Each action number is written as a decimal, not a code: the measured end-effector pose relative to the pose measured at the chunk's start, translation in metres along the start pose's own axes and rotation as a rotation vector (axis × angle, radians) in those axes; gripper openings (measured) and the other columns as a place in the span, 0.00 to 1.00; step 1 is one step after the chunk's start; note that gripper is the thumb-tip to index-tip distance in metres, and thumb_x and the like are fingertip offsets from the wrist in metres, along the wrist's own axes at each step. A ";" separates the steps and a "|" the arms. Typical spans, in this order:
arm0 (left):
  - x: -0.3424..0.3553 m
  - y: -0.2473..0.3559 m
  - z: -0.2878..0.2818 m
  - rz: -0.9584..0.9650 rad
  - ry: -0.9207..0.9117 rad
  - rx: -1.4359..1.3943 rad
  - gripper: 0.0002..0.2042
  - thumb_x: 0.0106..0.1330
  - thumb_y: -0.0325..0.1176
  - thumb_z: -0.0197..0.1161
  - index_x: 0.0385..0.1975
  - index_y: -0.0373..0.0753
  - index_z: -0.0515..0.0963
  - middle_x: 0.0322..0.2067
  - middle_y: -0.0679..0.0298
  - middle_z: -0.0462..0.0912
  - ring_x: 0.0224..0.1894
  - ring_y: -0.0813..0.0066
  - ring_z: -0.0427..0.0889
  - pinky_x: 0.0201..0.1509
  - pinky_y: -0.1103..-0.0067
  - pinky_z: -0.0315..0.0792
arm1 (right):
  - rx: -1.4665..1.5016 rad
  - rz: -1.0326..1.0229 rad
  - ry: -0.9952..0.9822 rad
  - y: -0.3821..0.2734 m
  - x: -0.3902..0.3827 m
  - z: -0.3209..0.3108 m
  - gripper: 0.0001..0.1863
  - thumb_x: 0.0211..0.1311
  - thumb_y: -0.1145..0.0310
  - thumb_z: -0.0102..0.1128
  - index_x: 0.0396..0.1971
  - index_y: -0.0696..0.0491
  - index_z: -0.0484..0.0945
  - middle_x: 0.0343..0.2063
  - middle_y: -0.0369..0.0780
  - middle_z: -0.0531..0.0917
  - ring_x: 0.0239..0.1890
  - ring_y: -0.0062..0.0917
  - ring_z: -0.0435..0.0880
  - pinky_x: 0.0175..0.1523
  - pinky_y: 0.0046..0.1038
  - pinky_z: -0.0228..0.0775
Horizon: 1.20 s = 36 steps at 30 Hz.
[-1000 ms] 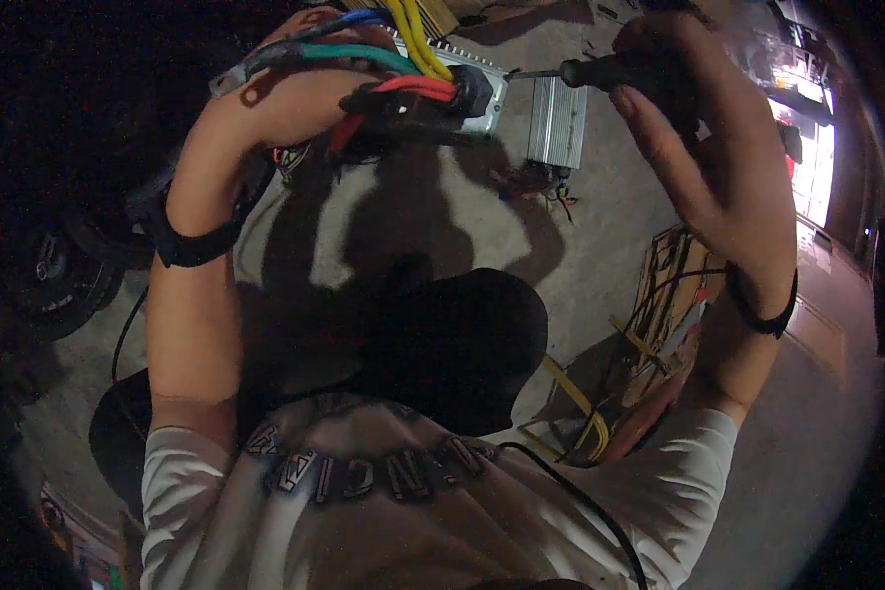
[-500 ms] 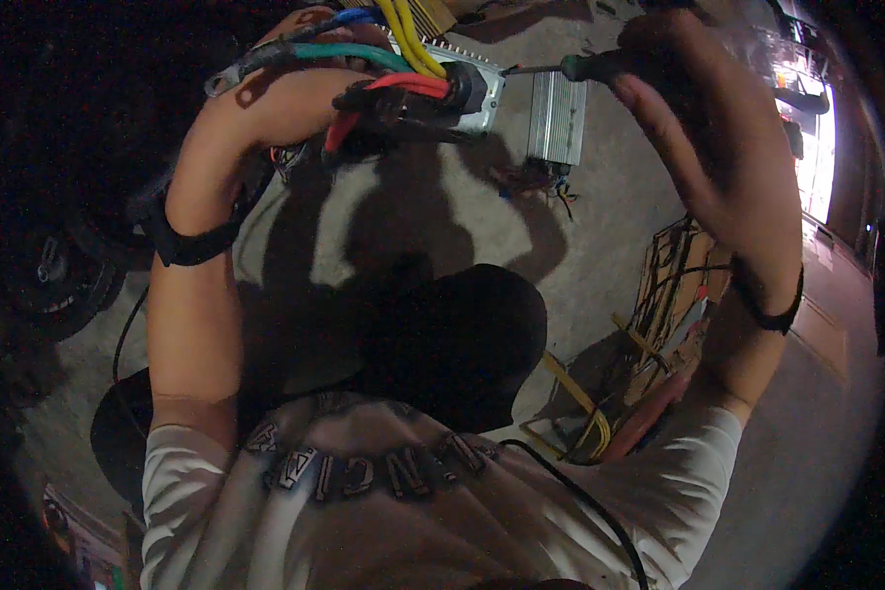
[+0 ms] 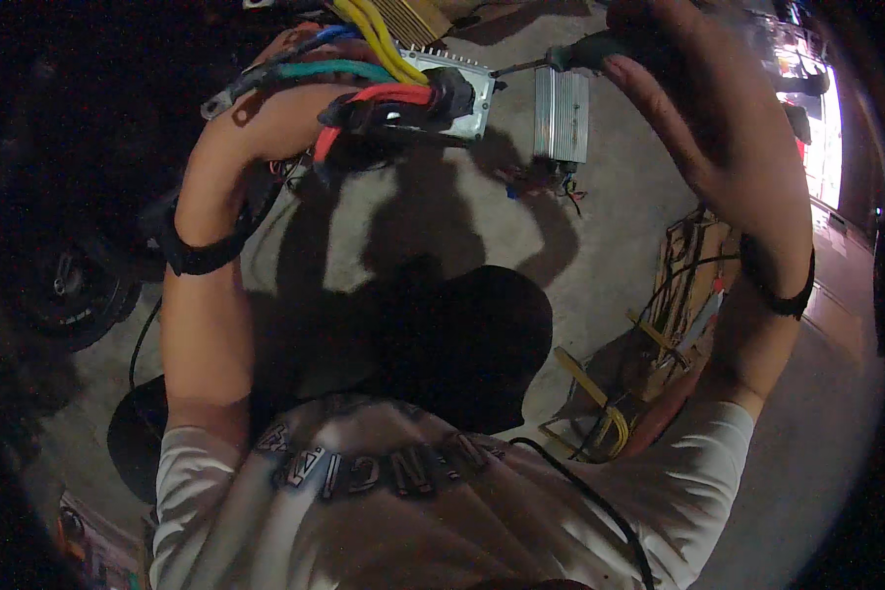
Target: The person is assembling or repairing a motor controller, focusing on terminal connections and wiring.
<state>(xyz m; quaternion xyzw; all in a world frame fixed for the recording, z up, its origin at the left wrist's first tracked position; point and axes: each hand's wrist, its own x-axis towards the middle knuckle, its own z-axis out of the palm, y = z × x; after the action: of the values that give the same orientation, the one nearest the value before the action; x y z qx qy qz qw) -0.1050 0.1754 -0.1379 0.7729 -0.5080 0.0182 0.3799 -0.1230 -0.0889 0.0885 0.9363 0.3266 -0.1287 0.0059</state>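
Note:
My left hand [image 3: 290,113] is closed around a silver, finned metal box [image 3: 474,116], likely a motor controller, at the top of the view; thick cables partly hide the fingers. Yellow cables [image 3: 379,39], a green cable [image 3: 329,71] with a ring terminal, a blue one and red ones [image 3: 388,94] come out of its end plate. My right hand [image 3: 683,93] grips a screwdriver [image 3: 578,51] with a dark handle. Its thin shaft points left, with the tip at the right edge of the box's end plate. Whether the tip sits in a screw is too small to tell.
A second ribbed silver box [image 3: 560,116] with thin wires lies on the concrete floor beyond. To the right are flattened cardboard [image 3: 683,265] and yellow strips [image 3: 585,379]. A dark wheel [image 3: 69,290] stands at the left. A black cable [image 3: 600,511] crosses my shirt.
The held box has shifted a little left with its cables. The screwdriver now slants more, its handle higher than its tip, still in my right hand. The whole view has moved slightly.

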 end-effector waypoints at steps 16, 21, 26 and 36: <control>-0.004 -0.007 0.003 0.010 -0.003 0.080 0.27 0.54 0.35 0.65 0.57 0.41 0.76 0.56 0.54 0.80 0.62 0.58 0.74 0.70 0.68 0.63 | 0.029 0.035 0.050 -0.013 0.001 0.001 0.15 0.68 0.64 0.60 0.42 0.62 0.74 0.31 0.50 0.81 0.33 0.40 0.83 0.39 0.39 0.72; -0.006 -0.013 0.000 0.012 0.001 0.112 0.29 0.52 0.36 0.67 0.58 0.41 0.76 0.57 0.54 0.79 0.63 0.57 0.73 0.71 0.67 0.61 | 0.024 0.017 0.090 -0.018 0.001 0.002 0.17 0.68 0.63 0.61 0.44 0.62 0.74 0.31 0.49 0.80 0.34 0.40 0.83 0.40 0.39 0.73; -0.010 -0.017 0.006 -0.010 -0.007 0.116 0.30 0.51 0.37 0.68 0.59 0.42 0.76 0.58 0.54 0.79 0.64 0.57 0.73 0.72 0.67 0.61 | 0.058 0.181 0.120 -0.025 0.007 0.010 0.18 0.66 0.63 0.63 0.46 0.62 0.73 0.33 0.51 0.79 0.39 0.40 0.82 0.42 0.38 0.73; -0.028 -0.034 0.013 -0.139 -0.056 0.045 0.30 0.52 0.36 0.68 0.59 0.42 0.76 0.58 0.54 0.78 0.64 0.57 0.73 0.72 0.67 0.60 | -0.031 0.138 -0.092 -0.013 0.004 -0.007 0.17 0.65 0.64 0.64 0.45 0.61 0.74 0.36 0.51 0.79 0.39 0.40 0.82 0.41 0.40 0.72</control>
<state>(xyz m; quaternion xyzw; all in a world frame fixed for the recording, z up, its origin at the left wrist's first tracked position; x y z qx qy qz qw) -0.0957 0.1961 -0.1784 0.8147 -0.4630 -0.0186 0.3485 -0.1259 -0.0754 0.0953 0.9495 0.2628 -0.1655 0.0442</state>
